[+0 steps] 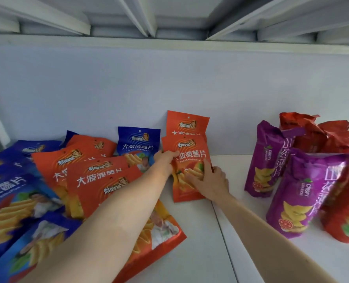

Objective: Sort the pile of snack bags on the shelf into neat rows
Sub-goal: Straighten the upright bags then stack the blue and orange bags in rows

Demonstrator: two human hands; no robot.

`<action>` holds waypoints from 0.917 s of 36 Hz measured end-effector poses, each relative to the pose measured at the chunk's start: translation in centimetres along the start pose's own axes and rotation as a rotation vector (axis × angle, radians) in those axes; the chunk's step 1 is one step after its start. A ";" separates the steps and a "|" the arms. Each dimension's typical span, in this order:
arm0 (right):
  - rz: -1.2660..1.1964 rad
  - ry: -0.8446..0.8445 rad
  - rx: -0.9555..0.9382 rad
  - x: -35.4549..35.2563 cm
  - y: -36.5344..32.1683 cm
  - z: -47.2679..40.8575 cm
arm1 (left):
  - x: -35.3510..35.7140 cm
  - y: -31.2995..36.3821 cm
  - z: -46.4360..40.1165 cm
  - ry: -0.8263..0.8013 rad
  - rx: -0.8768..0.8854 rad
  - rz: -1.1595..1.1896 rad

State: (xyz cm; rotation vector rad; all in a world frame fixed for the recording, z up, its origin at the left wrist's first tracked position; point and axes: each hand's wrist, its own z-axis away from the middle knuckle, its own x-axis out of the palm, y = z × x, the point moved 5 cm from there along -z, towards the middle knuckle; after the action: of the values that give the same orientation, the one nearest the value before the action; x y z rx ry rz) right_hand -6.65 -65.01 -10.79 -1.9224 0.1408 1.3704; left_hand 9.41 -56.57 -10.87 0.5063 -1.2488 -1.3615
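Observation:
An orange snack bag [192, 152] stands tilted near the back wall of the white shelf [206, 242]. My left hand [164, 160] grips its left edge, and my right hand [208, 180] lies over its lower right part with the fingers spread on the front. Behind it a second orange bag [186, 122] leans upright against the wall. A blue bag [138, 142] stands to their left. A loose pile of orange bags [91, 174] and blue bags [12, 201] covers the shelf's left side, partly hidden under my left forearm.
Purple bags [267, 158] and red bags [345, 221] stand grouped at the right. The shelf's back wall [169, 82] rises close behind the bags, and the underside of an upper shelf [169, 15] runs overhead. Bare shelf shows between the two groups.

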 end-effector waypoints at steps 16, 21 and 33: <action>0.183 0.048 0.004 1.2 -0.4 1.6 | 0.0 -0.1 -1.5 0.041 0.201 -0.324; 0.162 0.054 0.004 1.2 -0.2 1.6 | -0.2 1.3 -1.1 0.048 0.271 -0.556; 0.121 0.283 -0.097 -1.8 -2.9 3.4 | -3.1 8.0 6.6 -0.036 0.596 -1.280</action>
State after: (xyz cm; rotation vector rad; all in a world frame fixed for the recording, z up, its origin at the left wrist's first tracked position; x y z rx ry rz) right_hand -8.62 -61.43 -8.23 -2.2144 0.3373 1.1930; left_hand 7.98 -49.46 -2.80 1.9334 -1.3807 -1.9699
